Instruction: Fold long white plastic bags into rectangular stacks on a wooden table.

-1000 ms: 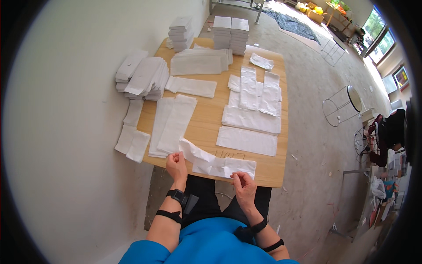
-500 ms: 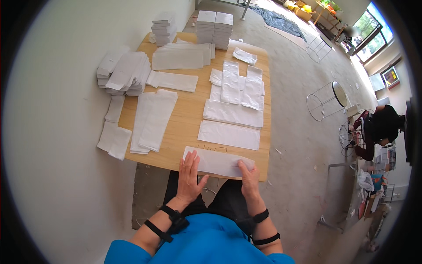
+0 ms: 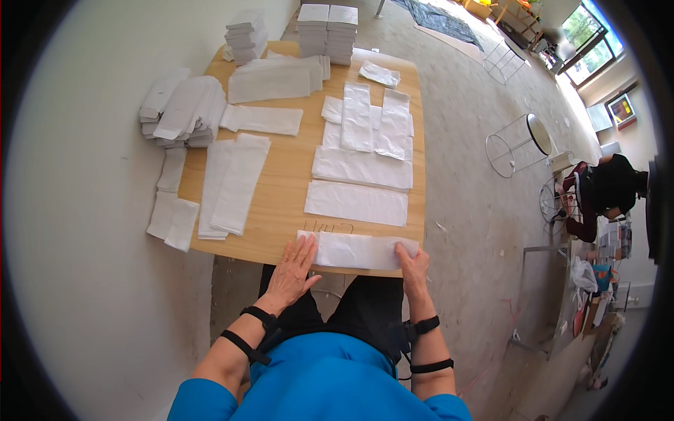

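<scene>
Wooden table [image 3: 284, 182] on speckled floor [image 3: 463, 140]: both hands' fingers [image 3: 303, 247] spread flat on white cloth [image 3: 354, 250].

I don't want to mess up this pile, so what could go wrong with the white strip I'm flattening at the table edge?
The white strip lies right along the near edge of the wooden table, so it might slide off toward your lap. Your left hand rests partly past that edge and your right hand pins only the far end, so uneven pressure could crease or skew it.

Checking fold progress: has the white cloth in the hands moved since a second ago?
Yes. The white cloth was held up, drooping off the table's near edge; now it lies flat there, under the left hand and right hand.
</scene>
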Motion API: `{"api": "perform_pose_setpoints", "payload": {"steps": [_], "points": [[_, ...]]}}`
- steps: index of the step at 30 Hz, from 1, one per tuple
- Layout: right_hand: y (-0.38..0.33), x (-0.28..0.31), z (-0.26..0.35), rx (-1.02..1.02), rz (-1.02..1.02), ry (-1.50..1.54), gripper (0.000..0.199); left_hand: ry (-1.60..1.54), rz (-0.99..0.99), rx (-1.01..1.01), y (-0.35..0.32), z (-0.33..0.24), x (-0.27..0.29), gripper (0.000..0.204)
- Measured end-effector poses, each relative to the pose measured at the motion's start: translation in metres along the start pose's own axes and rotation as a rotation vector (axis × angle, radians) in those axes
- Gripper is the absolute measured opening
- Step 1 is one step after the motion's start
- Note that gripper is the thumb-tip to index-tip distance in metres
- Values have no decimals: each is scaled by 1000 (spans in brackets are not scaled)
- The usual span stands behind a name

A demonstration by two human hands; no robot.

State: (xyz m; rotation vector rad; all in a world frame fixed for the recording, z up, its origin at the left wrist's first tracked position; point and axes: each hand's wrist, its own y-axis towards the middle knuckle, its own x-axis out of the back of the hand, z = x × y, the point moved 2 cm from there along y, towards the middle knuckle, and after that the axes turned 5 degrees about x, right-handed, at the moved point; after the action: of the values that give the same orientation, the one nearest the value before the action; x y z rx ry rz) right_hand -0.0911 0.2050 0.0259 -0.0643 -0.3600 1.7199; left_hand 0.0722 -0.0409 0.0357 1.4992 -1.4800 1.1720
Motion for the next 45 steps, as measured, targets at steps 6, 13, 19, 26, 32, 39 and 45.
{"api": "perform_pose_setpoints", "payload": {"steps": [6,13,19,26,32,39,45], "points": [[5,5,-9,19,-25,-7,26,63,24,-12,0,4,-1,78],[11,8,-19,15,-89,-100,25,58,23,-11,2,4,-4,78],[-5,4,17,343,-362,-762,23,21,32,-1,1,4,1,78],[-38,-70,25,250,122,-157,20,-469,-249,294,15,-12,26,32],[-36,-129,2,13,218,-1,19,-619,-271,473,35,-1,-10,11],[-34,-137,-14,43,119,-90,25,-493,-253,405,39,4,-26,12],[-35,-136,-8,12,152,-120,22,-555,-278,419,36,14,-30,10]]}}
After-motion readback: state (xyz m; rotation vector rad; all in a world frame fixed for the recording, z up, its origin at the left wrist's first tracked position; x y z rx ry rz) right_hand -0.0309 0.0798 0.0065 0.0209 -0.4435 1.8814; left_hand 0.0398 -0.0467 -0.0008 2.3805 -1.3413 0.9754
